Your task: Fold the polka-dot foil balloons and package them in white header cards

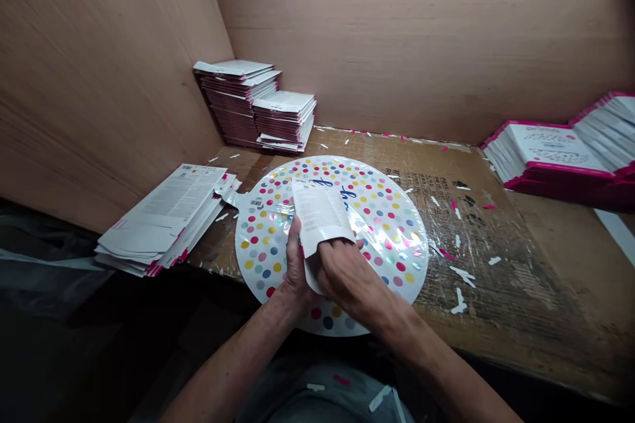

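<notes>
A white printed paper envelope (325,211) is held above a round, flat foil balloon (397,238) with coloured dots and blue lettering. My left hand (296,264) grips the envelope's left side, thumb on its face. The fingers of my right hand (347,274) reach into the envelope's open lower end, so their tips are hidden; what they hold, if anything, does not show. The balloon lies flat on the cardboard-covered table, its tail (228,195) pointing left towards a pile of envelopes.
Flat white envelopes (163,211) are piled at the left edge. Stacks of pink-edged envelopes (285,102) stand in the back left corner, more pink-edged packets (558,145) at the right. Paper scraps (461,274) litter the table (506,291). Wooden panels (397,39) rise behind and at left.
</notes>
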### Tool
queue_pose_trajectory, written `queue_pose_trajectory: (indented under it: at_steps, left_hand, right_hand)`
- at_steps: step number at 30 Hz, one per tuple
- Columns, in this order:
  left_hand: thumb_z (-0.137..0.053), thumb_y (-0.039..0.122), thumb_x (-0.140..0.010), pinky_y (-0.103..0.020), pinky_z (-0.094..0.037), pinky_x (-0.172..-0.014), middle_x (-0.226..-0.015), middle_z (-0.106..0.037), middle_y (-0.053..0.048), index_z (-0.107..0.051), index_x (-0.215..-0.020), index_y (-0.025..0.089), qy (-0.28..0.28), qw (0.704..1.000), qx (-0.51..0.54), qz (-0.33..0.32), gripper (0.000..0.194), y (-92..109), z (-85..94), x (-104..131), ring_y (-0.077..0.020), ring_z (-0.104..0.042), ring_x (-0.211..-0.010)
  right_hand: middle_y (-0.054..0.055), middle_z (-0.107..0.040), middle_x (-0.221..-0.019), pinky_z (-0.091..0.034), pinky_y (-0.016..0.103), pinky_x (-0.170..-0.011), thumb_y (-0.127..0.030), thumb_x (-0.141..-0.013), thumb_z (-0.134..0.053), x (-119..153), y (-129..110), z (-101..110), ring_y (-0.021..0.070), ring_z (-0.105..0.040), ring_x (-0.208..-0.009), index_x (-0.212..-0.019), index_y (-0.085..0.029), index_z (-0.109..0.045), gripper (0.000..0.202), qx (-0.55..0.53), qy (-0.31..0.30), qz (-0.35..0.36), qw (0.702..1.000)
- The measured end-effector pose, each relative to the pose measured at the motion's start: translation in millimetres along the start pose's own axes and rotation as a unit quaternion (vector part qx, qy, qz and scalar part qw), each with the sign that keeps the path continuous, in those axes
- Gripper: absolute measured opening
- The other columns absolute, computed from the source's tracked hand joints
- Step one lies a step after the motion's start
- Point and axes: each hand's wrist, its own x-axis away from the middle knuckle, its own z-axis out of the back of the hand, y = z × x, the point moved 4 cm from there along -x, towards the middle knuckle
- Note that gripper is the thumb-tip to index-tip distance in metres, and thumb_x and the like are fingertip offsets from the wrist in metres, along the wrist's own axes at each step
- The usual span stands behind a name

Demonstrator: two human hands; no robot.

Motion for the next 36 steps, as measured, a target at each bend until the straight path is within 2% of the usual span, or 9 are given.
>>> queue_pose_trajectory:
  at_steps: [4, 7, 9, 11, 13, 15, 17, 23, 36]
  left_hand:
    - [-0.02, 0.089, -0.079, -0.044, -0.052, -0.074, -0.075, -0.071, -0.012, -0.072, -0.096, 0.014, 0.029, 0.972, -0.233, 0.031, 0.092, 10.4, 30.3, 6.1, -0.0294, -0.068, -0.078]
    - [-0.05, 0.076, -0.079, -0.036, -0.048, -0.061, -0.049, -0.058, -0.004, -0.062, -0.06, 0.019, 0.127, 0.875, -0.468, 0.023, 0.061, 25.6, 50.0, 7.1, -0.0236, -0.062, -0.058]
    - [-0.058, 0.062, -0.083, -0.037, -0.05, -0.068, -0.057, -0.063, -0.005, -0.062, -0.063, 0.019, 0.162, 0.802, -0.57, -0.068, 0.048, 33.5, 41.9, 1.8, -0.0246, -0.064, -0.067]
    - [-0.055, 0.048, -0.09, -0.041, -0.05, -0.085, -0.09, -0.074, -0.01, -0.07, -0.089, 0.017, 0.091, 0.733, -0.643, -0.205, 0.035, 27.4, 14.7, -7.1, -0.0274, -0.067, -0.093]
    - [-0.052, 0.039, -0.094, -0.044, -0.043, -0.104, -0.129, -0.065, -0.013, -0.064, -0.12, 0.016, -0.075, 0.665, -0.682, -0.293, 0.037, 4.2, -15.8, -14.5, -0.0292, -0.056, -0.124]
    - [-0.049, 0.037, -0.096, -0.05, -0.035, -0.112, -0.146, -0.052, -0.012, -0.055, -0.134, 0.018, -0.194, 0.607, -0.71, -0.3, 0.043, -20.7, -32.0, -18.6, -0.0317, -0.042, -0.138]
    - [-0.046, 0.037, -0.098, -0.056, -0.033, -0.112, -0.149, -0.048, -0.012, -0.053, -0.137, 0.018, -0.208, 0.57, -0.746, -0.275, 0.044, -33.2, -32.7, -20.0, -0.0352, -0.038, -0.141]
    - [-0.04, 0.029, -0.099, -0.056, -0.035, -0.114, -0.146, -0.047, -0.025, -0.057, -0.128, 0.004, -0.117, 0.57, -0.764, -0.28, 0.041, -24.2, -14.2, -0.9, -0.0366, -0.034, -0.144]
    - [-0.046, 0.028, -0.099, -0.044, -0.041, -0.114, -0.141, -0.056, -0.019, -0.056, -0.128, 0.009, -0.155, 0.647, -0.694, -0.274, 0.036, -30.0, 6.2, -0.1, -0.0277, -0.045, -0.139]
  right_hand:
    - [0.015, -0.07, -0.119, -0.055, 0.039, -0.096, -0.003, -0.086, -0.049, 48.0, -12.9, 29.8, 0.0251, -0.064, -0.115, -0.125, -0.014, -0.059, 0.042, -0.058, 0.128, 0.146, 0.979]
    - [0.008, -0.075, -0.096, -0.061, 0.03, -0.075, -0.008, -0.087, -0.056, 80.7, 3.5, 41.2, 0.0182, -0.072, -0.087, -0.115, -0.021, -0.064, 0.032, -0.096, 0.194, 0.101, 0.971]
    - [0.004, -0.075, -0.084, -0.06, 0.027, -0.065, -0.011, -0.086, -0.06, 92.2, 18.6, 45.3, 0.0159, -0.072, -0.072, -0.102, -0.024, -0.067, 0.022, -0.094, 0.216, 0.064, 0.97]
    - [0.003, -0.073, -0.078, -0.059, 0.027, -0.064, -0.012, -0.086, -0.062, 98.6, 34.7, 49.0, 0.0154, -0.071, -0.069, -0.094, -0.024, -0.068, 0.016, -0.073, 0.241, 0.04, 0.967]
    - [0.003, -0.073, -0.078, -0.059, 0.027, -0.067, -0.012, -0.087, -0.062, 104.0, 52.0, 51.3, 0.0153, -0.07, -0.07, -0.092, -0.023, -0.068, 0.014, -0.053, 0.255, 0.015, 0.965]
    - [0.005, -0.072, -0.082, -0.058, 0.029, -0.07, -0.014, -0.089, -0.06, 110.7, 69.3, 51.8, 0.0159, -0.07, -0.074, -0.094, -0.022, -0.068, 0.012, -0.04, 0.258, -0.019, 0.965]
    - [0.007, -0.072, -0.089, -0.058, 0.032, -0.075, -0.017, -0.092, -0.058, 116.7, 82.5, 49.7, 0.0177, -0.069, -0.08, -0.098, -0.021, -0.068, 0.013, -0.025, 0.24, -0.053, 0.969]
    - [0.008, -0.071, -0.097, -0.051, 0.034, -0.085, -0.021, -0.097, -0.052, 101.4, 78.1, 31.1, 0.0197, -0.063, -0.089, -0.106, -0.021, -0.071, 0.021, 0.03, 0.099, -0.006, 0.995]
    - [0.007, -0.067, -0.086, -0.041, 0.035, -0.081, -0.022, -0.1, -0.047, 63.5, 70.2, 14.0, 0.0205, -0.056, -0.083, -0.089, -0.017, -0.067, 0.023, 0.113, -0.019, 0.137, 0.984]
